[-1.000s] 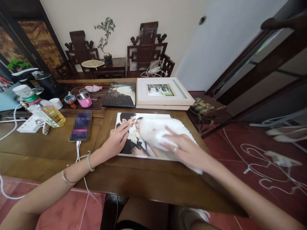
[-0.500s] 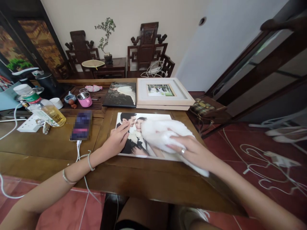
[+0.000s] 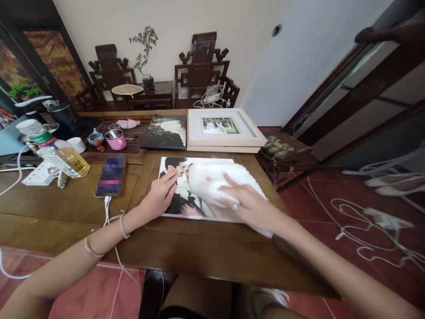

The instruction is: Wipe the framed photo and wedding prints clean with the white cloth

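A large photo print of a couple lies flat on the wooden table. My left hand rests on the print's left edge with its fingers stretched out flat, pinning it down. My right hand presses a white cloth onto the right half of the print, fingers spread over the cloth. The cloth hides much of the picture's right side.
Behind the print lie a white framed photo and a dark photo panel. To the left are a phone on a cable, a tipped bottle, a pink cup and a power strip. Cables trail on the red floor at right.
My right hand has slid the white cloth back to the left across the print after moving it right half a second ago. My left hand has stayed put.
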A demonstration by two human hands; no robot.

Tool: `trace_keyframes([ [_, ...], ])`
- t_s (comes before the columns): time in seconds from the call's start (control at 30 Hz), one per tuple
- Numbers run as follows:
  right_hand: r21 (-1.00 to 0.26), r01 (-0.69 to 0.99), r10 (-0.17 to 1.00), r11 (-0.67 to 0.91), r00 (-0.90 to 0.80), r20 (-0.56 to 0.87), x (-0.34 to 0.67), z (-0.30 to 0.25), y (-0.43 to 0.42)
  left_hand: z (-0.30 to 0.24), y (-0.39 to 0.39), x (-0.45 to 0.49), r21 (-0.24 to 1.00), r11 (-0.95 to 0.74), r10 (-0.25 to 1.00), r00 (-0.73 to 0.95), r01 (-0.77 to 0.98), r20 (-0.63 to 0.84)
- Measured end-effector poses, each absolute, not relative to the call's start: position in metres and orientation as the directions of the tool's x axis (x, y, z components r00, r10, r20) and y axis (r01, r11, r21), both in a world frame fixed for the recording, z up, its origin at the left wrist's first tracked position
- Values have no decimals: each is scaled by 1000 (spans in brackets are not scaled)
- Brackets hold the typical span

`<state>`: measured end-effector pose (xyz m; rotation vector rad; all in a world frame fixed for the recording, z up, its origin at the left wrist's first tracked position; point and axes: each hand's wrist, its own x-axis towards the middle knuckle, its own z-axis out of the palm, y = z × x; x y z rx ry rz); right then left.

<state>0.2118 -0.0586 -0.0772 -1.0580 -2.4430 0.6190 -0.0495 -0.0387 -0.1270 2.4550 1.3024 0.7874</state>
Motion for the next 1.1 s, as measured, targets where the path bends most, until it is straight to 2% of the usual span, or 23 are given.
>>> trace_keyframes([
  [0.17,-629,455,630,631,-773,73,210,-61,-109,-128,-38,-49,441,-561,827,450,701,337],
  [0.27,-644,493,660,585,-751,25,212,-62,-103,-128,-38,-49,445,-554,832,444,704,333],
  [0.37,-626,539,733,564,-676,79,216,-71,-75,-128,-38,-49,450,-559,828,447,696,338],
  [0.5,-626,531,773,571,-604,192,212,-78,-23,-128,-38,-50,449,-568,823,459,690,334],
  [0.7,-630,566,832,532,-486,265,199,-80,14,-127,-38,-51,445,-567,823,461,693,331],
  [0.87,-570,558,765,603,-607,216,192,-77,-31,-130,-38,-51,442,-580,814,460,685,355],
  [1.1,-651,467,621,599,-784,7,196,-48,-109,-129,-37,-50,437,-559,828,451,705,333],
])
